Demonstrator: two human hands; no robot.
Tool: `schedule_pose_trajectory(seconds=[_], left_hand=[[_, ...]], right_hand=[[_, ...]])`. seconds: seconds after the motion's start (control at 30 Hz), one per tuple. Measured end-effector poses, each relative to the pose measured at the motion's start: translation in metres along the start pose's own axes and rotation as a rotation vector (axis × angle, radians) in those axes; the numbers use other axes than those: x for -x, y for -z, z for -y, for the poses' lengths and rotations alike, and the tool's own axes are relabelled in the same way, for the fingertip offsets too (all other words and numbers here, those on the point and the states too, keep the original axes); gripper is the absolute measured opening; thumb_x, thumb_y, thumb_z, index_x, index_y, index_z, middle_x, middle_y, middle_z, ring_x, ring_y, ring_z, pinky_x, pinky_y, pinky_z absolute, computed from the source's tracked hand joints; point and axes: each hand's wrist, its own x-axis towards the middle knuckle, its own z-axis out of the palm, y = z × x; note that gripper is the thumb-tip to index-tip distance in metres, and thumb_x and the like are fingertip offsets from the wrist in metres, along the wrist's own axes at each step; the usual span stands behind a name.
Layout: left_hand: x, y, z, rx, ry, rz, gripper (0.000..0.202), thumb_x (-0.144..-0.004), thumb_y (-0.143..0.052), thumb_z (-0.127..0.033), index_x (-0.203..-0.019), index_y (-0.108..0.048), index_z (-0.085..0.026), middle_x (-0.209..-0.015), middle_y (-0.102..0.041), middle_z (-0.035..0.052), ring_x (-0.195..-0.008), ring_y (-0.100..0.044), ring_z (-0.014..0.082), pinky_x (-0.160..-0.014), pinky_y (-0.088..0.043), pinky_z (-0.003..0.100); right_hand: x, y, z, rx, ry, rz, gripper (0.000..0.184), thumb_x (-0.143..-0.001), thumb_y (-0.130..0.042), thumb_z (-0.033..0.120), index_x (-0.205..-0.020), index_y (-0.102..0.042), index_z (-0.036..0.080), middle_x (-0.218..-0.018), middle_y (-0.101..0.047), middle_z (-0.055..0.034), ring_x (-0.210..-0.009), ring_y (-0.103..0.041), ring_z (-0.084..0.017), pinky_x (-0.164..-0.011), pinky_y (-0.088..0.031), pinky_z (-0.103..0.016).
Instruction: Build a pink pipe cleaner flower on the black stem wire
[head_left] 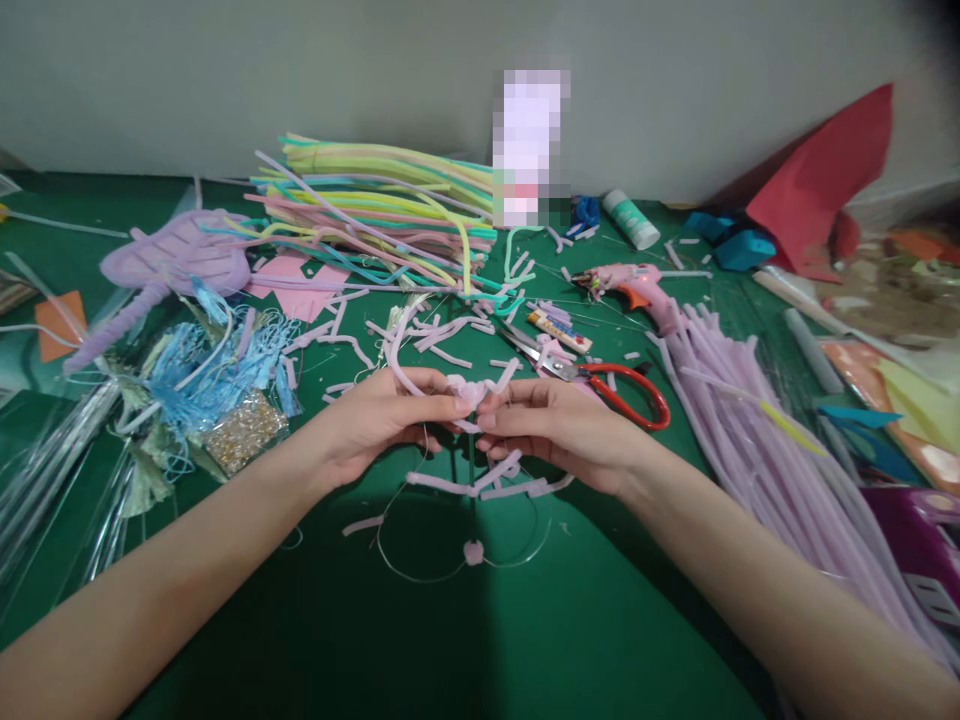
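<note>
My left hand [382,420] and my right hand [559,425] meet at the middle of the green table [450,640]. Both pinch a twisted lilac pipe-cleaner piece [469,392] between their fingertips. A curved lilac loop [397,350] of it rises behind my left hand. Below the hands lie short lilac pipe-cleaner lengths [480,484] and a thin wire ring [465,555] with a small pink bead.
Red-handled scissors [600,378] lie just right of my right hand, a pink glue gun [634,285] behind them. A lilac pipe-cleaner bundle [750,420] runs along the right. Coloured pipe cleaners [375,205] pile at the back. Blue tassels [195,380] and a lilac fan-shaped piece [172,262] sit left.
</note>
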Motion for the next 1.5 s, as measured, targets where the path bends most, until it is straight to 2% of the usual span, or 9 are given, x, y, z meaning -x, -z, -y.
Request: schedule_pose_trajectory(seconds=[0.17,0.43,0.67,0.8,0.93,1.07,1.23,1.4,1.5], left_hand=[[0.001,0.0,-0.002,-0.02,0.002,-0.016,0.017,-0.068,-0.084,-0.031,-0.074,-0.074,-0.017,-0.074,-0.066,0.0001,-0.069,-0.059,0.0119,-0.057,-0.049,0.02],[0.0,-0.001,-0.002,-0.024,0.017,-0.003,0.014,-0.066,-0.083,-0.024,-0.076,-0.075,-0.018,-0.073,-0.066,-0.0007,-0.066,-0.058,0.011,-0.056,-0.05,0.02],[0.0,0.002,-0.003,-0.014,0.023,0.046,0.011,-0.068,-0.082,-0.022,-0.075,-0.075,-0.017,-0.072,-0.067,-0.0004,-0.066,-0.06,0.011,-0.059,-0.052,0.021],[0.002,-0.001,-0.005,-0.036,0.005,0.019,0.007,-0.072,-0.076,-0.026,-0.072,-0.074,-0.019,-0.073,-0.07,0.0009,-0.069,-0.062,0.0128,-0.06,-0.052,0.022],[0.004,-0.006,-0.006,-0.155,-0.049,0.023,0.007,-0.076,-0.071,-0.026,-0.077,-0.074,-0.02,-0.08,-0.071,0.0009,-0.074,-0.063,0.0138,-0.061,-0.051,0.022],[0.004,-0.006,-0.005,-0.217,-0.045,0.021,0.012,-0.077,-0.071,-0.029,-0.084,-0.073,-0.019,-0.084,-0.07,0.0022,-0.08,-0.064,0.0169,-0.063,-0.051,0.024],[0.002,-0.004,-0.005,-0.154,-0.032,0.0,0.012,-0.075,-0.071,-0.028,-0.078,-0.07,-0.017,-0.081,-0.067,0.0023,-0.077,-0.062,0.0164,-0.062,-0.051,0.025],[0.001,-0.004,-0.006,-0.063,-0.102,-0.075,0.015,-0.074,-0.076,-0.029,-0.079,-0.067,-0.019,-0.078,-0.066,-0.0012,-0.073,-0.061,0.0127,-0.065,-0.048,0.023],[0.001,-0.003,-0.007,-0.06,-0.13,-0.077,0.018,-0.072,-0.08,-0.031,-0.076,-0.067,-0.018,-0.076,-0.065,-0.0018,-0.074,-0.061,0.0131,-0.068,-0.048,0.024]], right_hand=[[-0.001,0.0,-0.001,0.025,0.078,-0.034,0.018,-0.068,-0.082,0.021,-0.084,-0.074,0.017,-0.077,-0.073,-0.0011,-0.068,-0.068,-0.01,-0.068,-0.056,-0.02],[-0.002,-0.004,-0.002,0.071,0.091,-0.053,0.028,-0.062,-0.087,0.035,-0.076,-0.071,0.016,-0.073,-0.069,-0.0005,-0.069,-0.066,-0.011,-0.069,-0.053,-0.022],[-0.002,-0.006,-0.002,0.068,0.117,-0.048,0.029,-0.062,-0.087,0.036,-0.075,-0.069,0.017,-0.072,-0.068,-0.0006,-0.071,-0.065,-0.013,-0.069,-0.053,-0.025],[-0.002,-0.008,-0.002,0.131,0.175,-0.088,0.033,-0.063,-0.087,0.041,-0.078,-0.07,0.017,-0.078,-0.07,-0.0018,-0.07,-0.064,-0.012,-0.067,-0.053,-0.025],[-0.003,-0.011,-0.004,0.207,0.237,-0.105,0.025,-0.069,-0.082,0.037,-0.08,-0.069,0.017,-0.079,-0.071,-0.002,-0.07,-0.064,-0.012,-0.065,-0.051,-0.024],[-0.004,-0.012,-0.006,0.214,0.259,-0.121,0.019,-0.072,-0.078,0.032,-0.08,-0.069,0.018,-0.078,-0.07,-0.0005,-0.069,-0.063,-0.011,-0.063,-0.05,-0.023],[-0.006,-0.008,-0.007,0.203,0.244,-0.104,0.018,-0.073,-0.078,0.033,-0.081,-0.071,0.018,-0.08,-0.07,-0.0004,-0.069,-0.062,-0.011,-0.063,-0.049,-0.023],[-0.007,-0.003,-0.006,0.215,0.249,-0.07,0.027,-0.071,-0.08,0.042,-0.08,-0.071,0.018,-0.078,-0.069,-0.0002,-0.07,-0.062,-0.011,-0.064,-0.05,-0.024],[-0.004,-0.002,-0.003,0.26,0.295,-0.068,0.03,-0.073,-0.08,0.042,-0.091,-0.071,0.02,-0.085,-0.071,-0.0012,-0.077,-0.065,-0.013,-0.069,-0.051,-0.025]])
